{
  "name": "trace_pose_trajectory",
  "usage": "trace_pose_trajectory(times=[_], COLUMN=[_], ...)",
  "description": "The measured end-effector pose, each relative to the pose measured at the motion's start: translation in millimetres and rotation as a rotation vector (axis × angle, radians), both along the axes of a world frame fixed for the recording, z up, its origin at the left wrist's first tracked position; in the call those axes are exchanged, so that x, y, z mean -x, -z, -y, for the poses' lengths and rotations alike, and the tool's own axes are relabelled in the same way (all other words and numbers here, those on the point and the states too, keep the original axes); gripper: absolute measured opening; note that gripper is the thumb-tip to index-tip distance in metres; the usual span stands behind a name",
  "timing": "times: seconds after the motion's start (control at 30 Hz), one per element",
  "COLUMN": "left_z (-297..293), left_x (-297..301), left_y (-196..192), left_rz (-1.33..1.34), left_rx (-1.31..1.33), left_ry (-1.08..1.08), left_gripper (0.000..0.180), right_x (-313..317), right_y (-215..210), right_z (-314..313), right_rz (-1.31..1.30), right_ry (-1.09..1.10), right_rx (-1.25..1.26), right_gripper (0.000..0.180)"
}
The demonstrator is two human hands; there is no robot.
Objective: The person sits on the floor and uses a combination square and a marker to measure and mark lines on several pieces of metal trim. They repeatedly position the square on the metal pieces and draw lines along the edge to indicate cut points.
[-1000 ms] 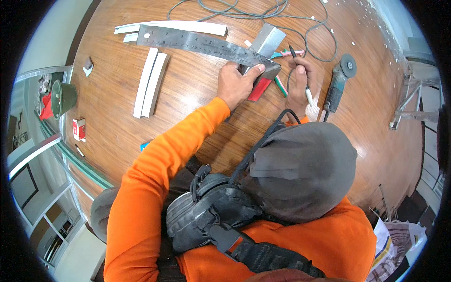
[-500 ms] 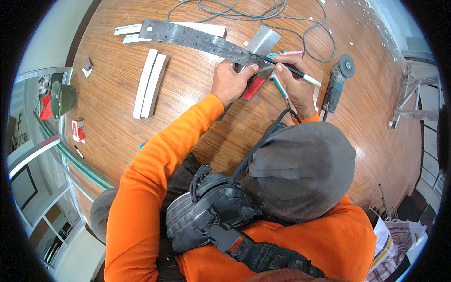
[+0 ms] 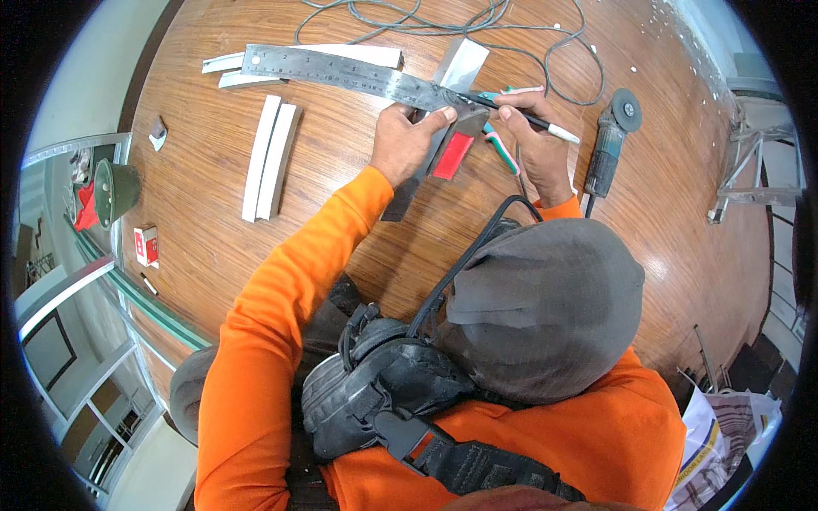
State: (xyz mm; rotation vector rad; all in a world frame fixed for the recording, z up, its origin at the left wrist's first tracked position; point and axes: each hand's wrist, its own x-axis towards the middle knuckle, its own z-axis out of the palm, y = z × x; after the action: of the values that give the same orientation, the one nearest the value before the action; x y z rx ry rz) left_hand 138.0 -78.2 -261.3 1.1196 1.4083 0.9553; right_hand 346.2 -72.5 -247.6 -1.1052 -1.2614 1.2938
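Bare steel square is being held across a silvery metal bar, roughly mid-width on the wooden surface, well apart from its left and right edges. Bar and square are being gripped together by the left hand: thumb being laid over the top near the square's corner, other fingers mostly being hidden, so their exact curl cannot be told. Dark marker with a white end is being pinched between thumb and fingers of the right hand, its point being aimed at the square's corner; whether the bar is being touched by it cannot be told.

Long blade is being stretched toward the surface's left edge, its outer part being seen over white strips. Two white profile pieces are being kept side by side, nearer that edge. Green-and-pink pliers are being partly covered by the working area; an angle grinder is being set toward the right edge.

Risks, as judged: square could be swung out of line if thumb pressure is being eased, as it seems to be pinned only near one end. Blade could be tilted if the strips are being caught beneath it. Marker could be pulled off the edge if it is being slanted too far. Pliers could be nudged by the right wrist.
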Motion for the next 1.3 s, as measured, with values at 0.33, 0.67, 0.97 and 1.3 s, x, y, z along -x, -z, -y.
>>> trace_pose_trajectory(times=[0.33,0.67,0.97,1.3], left_z=[-6,-16,-22,-17], left_x=[3,15,41,24], left_y=[-3,7,5,-2], left_rz=[0.18,0.552,0.634,0.562], left_rx=[0.03,0.134,0.222,0.199], left_ry=[-0.023,0.008,0.129,0.118], left_gripper=[0.033,0.046,0.056,0.047], right_x=[13,28,-2,18], right_y=[-22,19,28,24], right_z=[-3,10,12,16], right_rz=[0.032,-0.077,-0.494,-0.185], right_ry=[0.035,-0.188,0.108,-0.087], right_rx=[-0.138,0.382,0.355,0.376], right_gripper=[0.022,0.032,0.036,0.026])
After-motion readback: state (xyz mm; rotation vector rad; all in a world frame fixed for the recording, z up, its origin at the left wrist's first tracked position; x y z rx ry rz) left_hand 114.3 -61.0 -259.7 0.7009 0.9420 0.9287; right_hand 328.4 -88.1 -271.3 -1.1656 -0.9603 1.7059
